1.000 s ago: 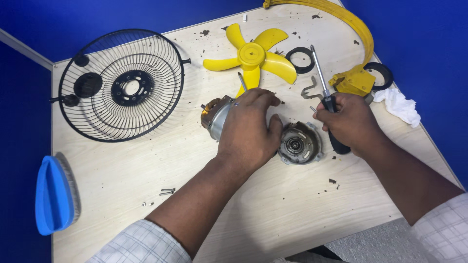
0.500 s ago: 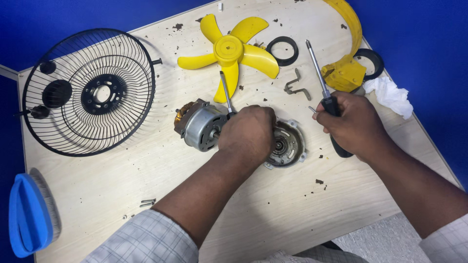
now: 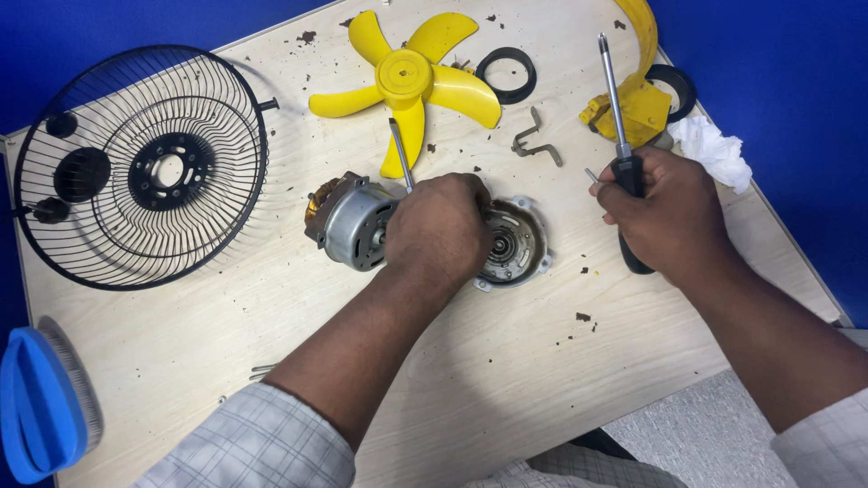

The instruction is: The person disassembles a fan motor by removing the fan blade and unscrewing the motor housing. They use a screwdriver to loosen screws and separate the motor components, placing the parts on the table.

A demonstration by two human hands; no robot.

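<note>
Hands work at the middle of a pale wood-grain table (image 3: pixel 506 380) speckled with dark crumbs of dirt. The left hand (image 3: pixel 440 226) is closed over the top of a small fan motor (image 3: pixel 351 221), a ribbed grey metal cylinder with copper windings showing at its far end. A thin steel shaft (image 3: pixel 400 154) sticks up from the motor just beyond the knuckles. Touching the motor on its right lies a round grey metal end cap (image 3: pixel 517 242), dish-shaped, with a bearing at its centre.

Right of the motor, the right hand (image 3: pixel 665 217) is wrapped around the black handle of a screwdriver (image 3: pixel 619 136), its long steel shank pointing away from the person.

Beyond the motor rests a glossy yellow plastic fan blade (image 3: pixel 411 77) with five curved paddles. Right of that lie a black rubber ring (image 3: pixel 506 75) and a bent metal bracket (image 3: pixel 535 143). Further right sit a yellow plastic housing (image 3: pixel 637 104) and a crumpled white cloth (image 3: pixel 716 149). Left of the motor lies a round black wire guard (image 3: pixel 140 167). Near the table's left corner, well apart from the motor, sits a blue plastic brush (image 3: pixel 41 407).
</note>
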